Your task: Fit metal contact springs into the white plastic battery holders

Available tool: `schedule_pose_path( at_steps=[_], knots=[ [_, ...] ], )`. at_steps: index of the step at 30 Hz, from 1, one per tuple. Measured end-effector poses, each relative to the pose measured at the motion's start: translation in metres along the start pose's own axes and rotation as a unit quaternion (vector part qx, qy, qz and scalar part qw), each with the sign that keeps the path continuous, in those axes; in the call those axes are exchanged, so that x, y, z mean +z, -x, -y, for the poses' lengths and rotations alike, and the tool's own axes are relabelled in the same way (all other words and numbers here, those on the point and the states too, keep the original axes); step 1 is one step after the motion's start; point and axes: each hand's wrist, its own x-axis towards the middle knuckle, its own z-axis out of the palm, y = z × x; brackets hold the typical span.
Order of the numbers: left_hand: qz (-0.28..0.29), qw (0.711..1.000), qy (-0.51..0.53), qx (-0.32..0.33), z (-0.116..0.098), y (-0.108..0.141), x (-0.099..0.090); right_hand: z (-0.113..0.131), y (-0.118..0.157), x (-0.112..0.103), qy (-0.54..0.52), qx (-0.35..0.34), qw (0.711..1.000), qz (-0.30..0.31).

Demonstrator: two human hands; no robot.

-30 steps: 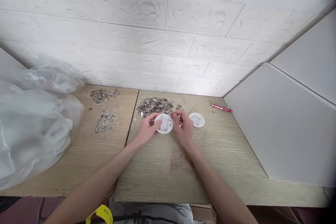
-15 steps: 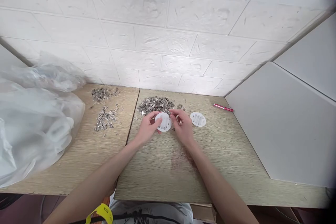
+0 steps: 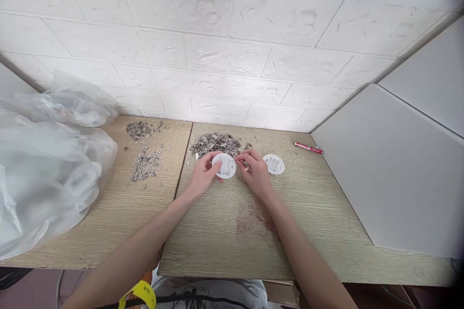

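Note:
My left hand [image 3: 205,172] grips a white oval plastic piece [image 3: 226,166] by its left side, thumb on top. Close to the right edge of that piece, my right hand [image 3: 254,170] has its fingers pinched together; what they hold is too small to name. A second white oval piece [image 3: 274,164] with slots lies on the table just right of my right hand. Behind my hands is a heap of small metal parts [image 3: 213,144]. One tiny metal part [image 3: 239,178] rests between my hands.
Two smaller piles of metal bits [image 3: 139,130] [image 3: 145,163] lie on the left tabletop [image 3: 119,203]. Large plastic bags [image 3: 47,178] fill the far left. A red pen [image 3: 308,147] lies at the back right, near a grey panel [image 3: 384,169]. A white brick wall [image 3: 250,53] stands behind.
The held white piece has shifted slightly left and up. My right hand has turned a little and moved slightly right, its fingertips still near the piece's edge.

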Motion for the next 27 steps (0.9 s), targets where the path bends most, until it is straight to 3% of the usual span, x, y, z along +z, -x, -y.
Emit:
schedule_pose_path(
  at_steps=[5,12,17,21,27],
  knots=[
    [-0.006,1.0,-0.002,-0.005,0.001,0.0,0.001,0.001,-0.001,-0.002,-0.028,0.029,0.998,-0.043],
    [0.013,0.999,-0.035,0.006,0.001,0.0,0.001,0.01,0.0,0.006,-0.165,0.179,0.969,-0.049],
    [0.012,0.996,-0.074,0.054,0.006,0.0,0.002,0.017,-0.001,0.008,-0.192,0.175,0.965,-0.033],
    [0.043,0.996,-0.069,0.043,0.008,0.002,0.003,0.019,-0.001,0.009,-0.202,0.189,0.961,-0.019],
    [0.046,0.996,-0.062,0.045,0.008,0.002,0.003,0.016,0.0,0.011,-0.201,0.198,0.959,-0.014]
  ],
)
